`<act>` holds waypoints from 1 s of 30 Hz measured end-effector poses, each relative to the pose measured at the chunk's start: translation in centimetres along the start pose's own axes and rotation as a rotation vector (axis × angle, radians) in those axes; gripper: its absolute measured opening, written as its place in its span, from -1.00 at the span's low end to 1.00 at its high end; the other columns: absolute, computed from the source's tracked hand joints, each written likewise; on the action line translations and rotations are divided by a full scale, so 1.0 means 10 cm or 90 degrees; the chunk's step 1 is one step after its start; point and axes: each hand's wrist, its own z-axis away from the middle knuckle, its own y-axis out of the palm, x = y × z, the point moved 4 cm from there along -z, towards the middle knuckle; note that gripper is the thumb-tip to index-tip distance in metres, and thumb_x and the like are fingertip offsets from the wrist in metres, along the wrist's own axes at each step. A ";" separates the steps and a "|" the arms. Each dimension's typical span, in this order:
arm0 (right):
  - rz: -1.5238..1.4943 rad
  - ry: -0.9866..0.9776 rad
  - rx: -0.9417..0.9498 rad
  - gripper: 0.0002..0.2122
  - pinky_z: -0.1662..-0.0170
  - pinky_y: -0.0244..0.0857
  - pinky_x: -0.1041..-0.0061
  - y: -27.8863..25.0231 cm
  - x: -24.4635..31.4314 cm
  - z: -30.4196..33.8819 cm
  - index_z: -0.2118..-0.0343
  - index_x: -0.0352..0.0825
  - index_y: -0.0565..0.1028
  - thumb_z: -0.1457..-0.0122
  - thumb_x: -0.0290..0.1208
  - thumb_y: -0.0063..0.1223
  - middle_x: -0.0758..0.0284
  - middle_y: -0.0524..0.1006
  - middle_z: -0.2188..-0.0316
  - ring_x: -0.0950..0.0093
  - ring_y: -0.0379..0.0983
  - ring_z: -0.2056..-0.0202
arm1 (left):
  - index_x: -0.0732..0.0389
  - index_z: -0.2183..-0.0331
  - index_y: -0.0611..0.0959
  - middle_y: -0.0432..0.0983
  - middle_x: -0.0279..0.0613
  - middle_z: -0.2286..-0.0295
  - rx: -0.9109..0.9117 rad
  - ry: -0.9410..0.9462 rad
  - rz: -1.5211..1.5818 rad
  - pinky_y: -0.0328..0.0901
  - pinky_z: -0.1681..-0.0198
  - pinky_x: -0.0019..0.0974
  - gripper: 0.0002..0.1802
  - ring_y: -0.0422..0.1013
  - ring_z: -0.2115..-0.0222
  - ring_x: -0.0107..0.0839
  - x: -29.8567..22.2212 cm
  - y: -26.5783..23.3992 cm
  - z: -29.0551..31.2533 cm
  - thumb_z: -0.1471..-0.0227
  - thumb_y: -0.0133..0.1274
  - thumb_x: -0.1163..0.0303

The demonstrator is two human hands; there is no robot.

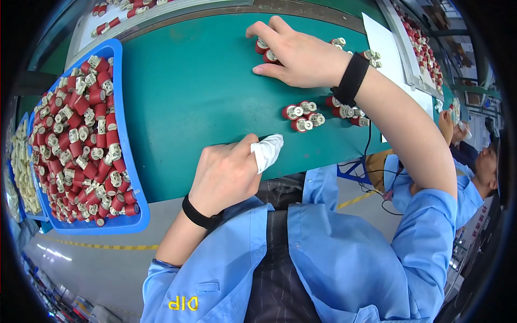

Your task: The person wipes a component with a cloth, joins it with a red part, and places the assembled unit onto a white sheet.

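Note:
My right hand [301,56] reaches across the far part of the green mat. Its thumb and fingers curl round a few red cylindrical parts with cream plastic ends [269,56], standing on the mat; the palm side is hidden. My left hand [229,167] is closed near the mat's front edge. A white cloth-like cover [267,151] sits at its fingertip, and whatever lies inside the curled fingers is hidden. Between the hands, to the right, a small cluster of the same parts [304,117] stands upright. Another cluster [347,110] is partly behind my right forearm.
A blue bin [141,207] heaped with red-and-cream parts stands at the left. The green mat [188,91] spreads between it and my hands. White paper [385,48] lies at the right, beside a metal rail. A thin black cable [369,140] runs near the front edge. Another person [468,183] sits at far right.

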 end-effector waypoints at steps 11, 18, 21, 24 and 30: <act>0.020 -0.154 -0.055 -0.52 0.06 0.36 0.16 -0.83 0.25 0.39 -0.13 -0.35 0.21 -0.28 -0.27 0.11 -0.02 0.33 0.04 -0.03 0.45 0.15 | 0.12 0.22 0.71 0.51 -0.20 0.39 -0.003 -0.026 -0.018 0.36 0.55 -0.18 -0.62 0.49 0.57 -0.24 -0.01 0.00 0.00 0.19 0.19 0.59; -0.027 -0.018 -0.073 -0.64 0.19 0.44 0.35 -1.09 0.38 0.79 -0.02 -0.35 0.39 -0.24 -0.32 0.17 0.10 0.48 0.17 0.20 0.54 0.23 | 0.11 0.19 0.71 0.51 -0.21 0.40 -0.008 -0.013 -0.010 0.35 0.56 -0.18 -0.58 0.48 0.59 -0.20 -0.03 0.03 -0.04 0.20 0.18 0.60; -0.103 -0.021 -0.181 -0.76 0.34 0.36 0.47 -1.07 0.59 1.17 0.14 -0.34 0.52 -0.13 -0.50 0.26 0.25 0.52 0.32 0.39 0.50 0.37 | 0.11 0.17 0.71 0.50 -0.20 0.41 -0.007 -0.023 -0.018 0.34 0.56 -0.18 -0.56 0.47 0.60 -0.19 -0.01 0.00 -0.01 0.21 0.18 0.61; -0.187 0.006 -0.206 -0.86 0.44 0.31 0.51 -0.88 0.67 1.55 0.29 -0.35 0.57 -0.08 -0.56 0.27 0.31 0.53 0.47 0.45 0.46 0.50 | 0.10 0.15 0.71 0.50 -0.19 0.42 -0.008 -0.023 -0.011 0.33 0.56 -0.17 -0.54 0.45 0.61 -0.18 -0.02 0.00 0.00 0.21 0.18 0.61; -0.297 0.119 -0.267 -0.94 0.53 0.25 0.54 -0.38 0.55 2.24 0.39 -0.35 0.57 -0.09 -0.57 0.27 0.36 0.52 0.58 0.51 0.42 0.60 | 0.17 0.21 0.73 0.45 -0.18 0.49 -0.014 0.025 -0.001 0.27 0.59 -0.17 -0.60 0.41 0.64 -0.20 -0.08 0.02 -0.05 0.21 0.16 0.61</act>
